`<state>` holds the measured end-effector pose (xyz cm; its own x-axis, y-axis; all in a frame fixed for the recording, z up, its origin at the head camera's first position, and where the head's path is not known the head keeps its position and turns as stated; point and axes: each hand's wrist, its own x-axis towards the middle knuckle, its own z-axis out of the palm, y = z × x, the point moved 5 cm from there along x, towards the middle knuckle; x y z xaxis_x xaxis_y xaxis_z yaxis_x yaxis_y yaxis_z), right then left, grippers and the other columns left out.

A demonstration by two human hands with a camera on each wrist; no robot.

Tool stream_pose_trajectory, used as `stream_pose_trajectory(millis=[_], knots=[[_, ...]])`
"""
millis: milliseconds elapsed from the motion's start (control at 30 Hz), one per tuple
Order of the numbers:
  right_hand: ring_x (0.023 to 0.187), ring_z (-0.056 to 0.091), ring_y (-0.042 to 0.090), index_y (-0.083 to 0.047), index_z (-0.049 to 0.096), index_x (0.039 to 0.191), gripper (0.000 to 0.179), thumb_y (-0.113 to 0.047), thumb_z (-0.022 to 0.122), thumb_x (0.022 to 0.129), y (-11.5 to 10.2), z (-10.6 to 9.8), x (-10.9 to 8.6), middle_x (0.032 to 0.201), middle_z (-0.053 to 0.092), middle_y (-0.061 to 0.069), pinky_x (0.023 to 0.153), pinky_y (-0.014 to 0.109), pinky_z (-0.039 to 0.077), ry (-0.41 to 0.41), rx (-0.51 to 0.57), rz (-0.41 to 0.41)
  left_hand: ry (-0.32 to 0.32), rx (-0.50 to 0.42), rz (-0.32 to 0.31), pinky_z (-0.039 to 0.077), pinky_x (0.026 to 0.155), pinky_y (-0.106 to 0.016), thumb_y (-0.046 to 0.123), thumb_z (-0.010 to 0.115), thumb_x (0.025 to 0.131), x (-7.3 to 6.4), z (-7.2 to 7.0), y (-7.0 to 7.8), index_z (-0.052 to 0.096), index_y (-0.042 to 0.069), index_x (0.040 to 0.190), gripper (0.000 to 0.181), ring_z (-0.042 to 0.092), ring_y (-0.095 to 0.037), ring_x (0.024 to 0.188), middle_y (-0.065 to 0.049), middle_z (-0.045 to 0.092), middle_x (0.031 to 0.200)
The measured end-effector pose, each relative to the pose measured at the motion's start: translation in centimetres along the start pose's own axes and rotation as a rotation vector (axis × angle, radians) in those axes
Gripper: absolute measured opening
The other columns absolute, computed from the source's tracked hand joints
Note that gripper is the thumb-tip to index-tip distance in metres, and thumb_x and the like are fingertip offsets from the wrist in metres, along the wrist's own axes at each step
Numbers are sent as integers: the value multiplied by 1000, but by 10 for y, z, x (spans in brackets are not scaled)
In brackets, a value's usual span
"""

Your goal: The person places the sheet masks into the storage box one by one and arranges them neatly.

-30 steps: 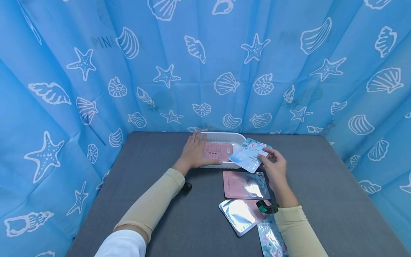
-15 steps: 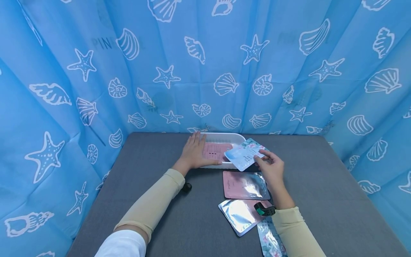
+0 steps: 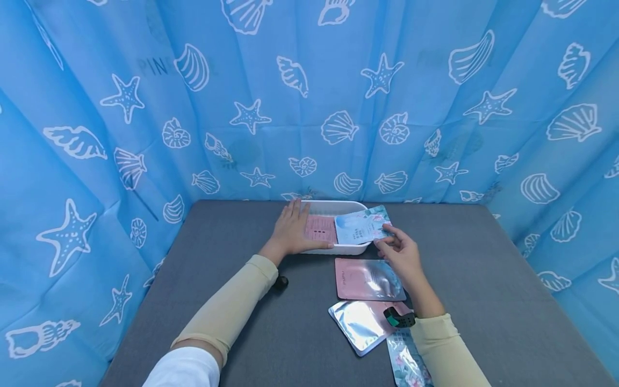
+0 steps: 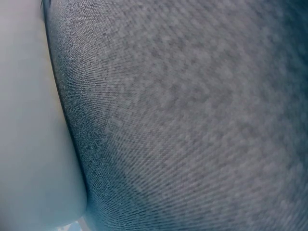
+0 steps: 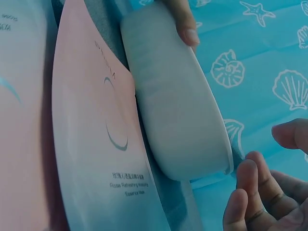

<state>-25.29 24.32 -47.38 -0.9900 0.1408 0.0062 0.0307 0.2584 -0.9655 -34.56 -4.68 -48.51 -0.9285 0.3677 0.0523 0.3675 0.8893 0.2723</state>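
Observation:
My left hand (image 3: 292, 228) lies across the left end of a white plastic basket (image 3: 350, 249), fingers straight, thumb along the front rim. A pink sheet mask packet (image 3: 320, 228) lies inside. A blue floral sheet mask packet (image 3: 358, 228) overlaps it, its right end over the basket's right rim. My right hand (image 3: 400, 251) is right at that end, fingers loosely bent. In the right wrist view, a gap shows between the right thumb (image 5: 291, 134) and fingers (image 5: 248, 173), with nothing between them. The left wrist view shows mostly grey cloth.
In front of the basket lies a pink mask packet (image 3: 360, 279). Nearer is a silver-and-pink packet (image 3: 360, 325), then another blue floral packet (image 3: 408, 357), partly under the right forearm. A blue shell-print curtain (image 3: 309, 107) hangs behind the grey table (image 3: 232, 231).
The right hand has moved the blue floral packet left into the basket over the pink one, and its fingers have come away from it. The left hand has stayed in place.

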Motion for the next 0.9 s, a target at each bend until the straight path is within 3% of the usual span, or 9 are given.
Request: stream_pose_trajectory(millis=[233, 633, 767, 900], knots=[[87, 73, 25, -9, 53, 154, 52, -22, 67, 106, 1, -3, -2, 99, 71, 8, 76, 26, 61, 3, -35, -16, 0, 18, -1, 7, 135, -53, 98, 57, 71, -1, 0, 0, 10, 12, 172, 141, 3, -37, 167, -16, 6, 180], [86, 71, 20, -9, 42, 161, 61, -27, 65, 107, 6, -5, -1, 106, 71, 17, 78, 26, 61, -17, -65, 42, 4, 13, -6, 7, 135, -54, 100, 56, 70, 0, 1, -1, 10, 13, 172, 142, 3, -36, 168, -16, 6, 180], [93, 73, 30, -7, 47, 158, 58, -28, 65, 107, 8, -2, -1, 111, 71, 24, 80, 28, 62, -55, -87, 24, 7, 0, -7, 7, 135, -54, 101, 56, 69, 0, 0, -1, 11, 13, 172, 143, 2, -37, 167, -17, 6, 180], [96, 73, 30, -4, 52, 153, 53, -28, 65, 107, 9, 2, -2, 113, 69, 25, 83, 30, 62, -137, -117, -1, 4, -5, -6, 7, 135, -54, 101, 56, 69, 0, 0, -1, 11, 12, 172, 144, 2, -37, 167, -17, 6, 180]])
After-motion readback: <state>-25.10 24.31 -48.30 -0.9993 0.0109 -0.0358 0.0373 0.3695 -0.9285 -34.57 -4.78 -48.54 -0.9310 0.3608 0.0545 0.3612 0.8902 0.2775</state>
